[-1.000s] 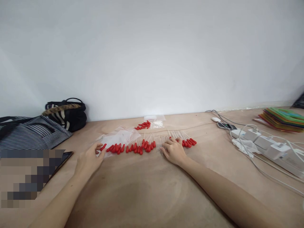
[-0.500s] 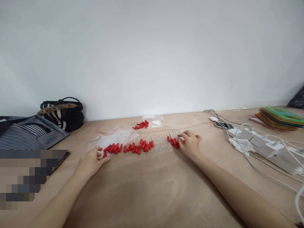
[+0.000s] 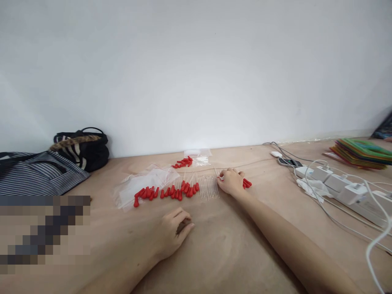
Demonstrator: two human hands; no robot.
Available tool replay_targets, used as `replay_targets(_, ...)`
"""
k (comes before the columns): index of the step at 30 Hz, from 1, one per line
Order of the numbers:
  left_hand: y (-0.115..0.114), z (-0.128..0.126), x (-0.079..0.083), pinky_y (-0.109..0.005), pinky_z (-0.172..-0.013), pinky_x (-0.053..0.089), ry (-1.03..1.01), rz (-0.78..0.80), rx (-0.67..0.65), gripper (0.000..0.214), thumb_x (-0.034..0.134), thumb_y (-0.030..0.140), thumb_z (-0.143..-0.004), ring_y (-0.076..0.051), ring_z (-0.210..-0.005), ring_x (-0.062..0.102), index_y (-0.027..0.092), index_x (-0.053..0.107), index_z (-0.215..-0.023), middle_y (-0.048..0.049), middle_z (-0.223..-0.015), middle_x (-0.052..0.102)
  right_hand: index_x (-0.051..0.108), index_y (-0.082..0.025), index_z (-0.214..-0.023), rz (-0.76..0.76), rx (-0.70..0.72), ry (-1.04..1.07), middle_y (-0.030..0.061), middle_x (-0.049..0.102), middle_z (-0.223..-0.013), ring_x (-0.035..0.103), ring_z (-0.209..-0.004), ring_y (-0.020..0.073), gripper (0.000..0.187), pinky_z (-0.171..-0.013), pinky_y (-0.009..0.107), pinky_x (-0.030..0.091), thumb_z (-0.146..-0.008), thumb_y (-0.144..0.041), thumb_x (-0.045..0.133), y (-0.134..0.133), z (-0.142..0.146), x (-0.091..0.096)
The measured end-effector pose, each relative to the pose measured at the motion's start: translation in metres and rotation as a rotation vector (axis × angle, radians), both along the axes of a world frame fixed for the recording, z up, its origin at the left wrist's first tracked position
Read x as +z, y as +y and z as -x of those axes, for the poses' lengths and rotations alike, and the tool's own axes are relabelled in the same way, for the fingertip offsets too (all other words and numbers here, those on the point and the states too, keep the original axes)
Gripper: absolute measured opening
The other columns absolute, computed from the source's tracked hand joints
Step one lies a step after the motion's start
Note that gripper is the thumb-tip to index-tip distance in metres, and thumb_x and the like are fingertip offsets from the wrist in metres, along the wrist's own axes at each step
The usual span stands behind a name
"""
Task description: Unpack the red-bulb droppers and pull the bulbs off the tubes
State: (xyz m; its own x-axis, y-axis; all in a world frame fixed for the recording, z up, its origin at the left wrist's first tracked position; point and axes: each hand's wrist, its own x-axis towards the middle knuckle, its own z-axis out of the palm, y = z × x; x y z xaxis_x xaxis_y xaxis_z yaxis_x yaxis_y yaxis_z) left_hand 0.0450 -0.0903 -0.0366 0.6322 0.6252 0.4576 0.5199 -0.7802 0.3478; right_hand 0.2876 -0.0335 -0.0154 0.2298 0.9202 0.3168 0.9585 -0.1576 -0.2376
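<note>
My left hand [image 3: 176, 232] is over the bare wooden table, apart from the other things, with nothing in it and a gap between thumb and curled fingers. My right hand [image 3: 232, 182] is closed over the right-hand group of glass droppers, its fingertips at a red bulb; the hand hides most of that group. Some red dropper bulbs [image 3: 247, 183] show past its right side. Thin glass tubes [image 3: 209, 188] without bulbs lie side by side to its left. Farther left is a row of red-bulbed droppers [image 3: 171, 192].
Clear plastic zip bags [image 3: 137, 187] lie behind the row. Loose red bulbs [image 3: 183, 162] sit near the wall beside a bag of glass tubes [image 3: 201, 160]. A power strip [image 3: 349, 190] with chargers and cables, and coloured boards [image 3: 361, 153], are right. A striped bag [image 3: 45, 171] is left.
My left hand has left the leftmost red bulb and moved right and toward me. My right hand has shifted left along its dropper group, uncovering bulbs on its right.
</note>
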Motion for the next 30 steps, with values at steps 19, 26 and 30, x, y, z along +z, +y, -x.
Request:
replay_targets(19,0.018,-0.013,0.008,-0.032,-0.075,0.047,-0.259,0.378,0.127,0.029,0.042,0.034,-0.085,-0.02,-0.083,0.06,0.018,0.063,-0.096,-0.0055,-0.084,0.067,0.054,-0.017,-0.054,-0.151,0.271,0.373,-0.0011,0.056,-0.061,0.05,-0.073,0.0141,0.035,-0.071,0.029,0.021,-0.082,-0.036,0.043,-0.064,0.036,0.001)
replay_targets(26,0.012,-0.037,0.008,-0.026,-0.066,0.046,-0.405,0.593,-0.003,0.025,0.043,0.034,-0.083,-0.016,-0.07,0.057,0.016,0.059,-0.079,-0.0017,-0.073,0.062,0.057,-0.018,-0.06,-0.132,0.497,0.367,-0.0015,0.058,-0.066,0.047,-0.071,0.0124,0.028,-0.07,0.03,0.019,-0.084,-0.025,0.044,-0.088,0.065,-0.014)
replay_targets(30,0.012,-0.032,0.003,-0.023,-0.056,0.042,-0.379,0.503,0.088,0.024,0.038,0.032,-0.084,-0.012,-0.056,0.05,0.017,0.05,-0.07,0.0028,-0.061,0.051,0.064,-0.026,-0.075,-0.177,0.619,0.348,-0.0027,0.062,-0.073,0.048,-0.075,0.0126,0.016,-0.07,0.031,0.018,-0.08,-0.021,0.049,-0.088,0.061,-0.014)
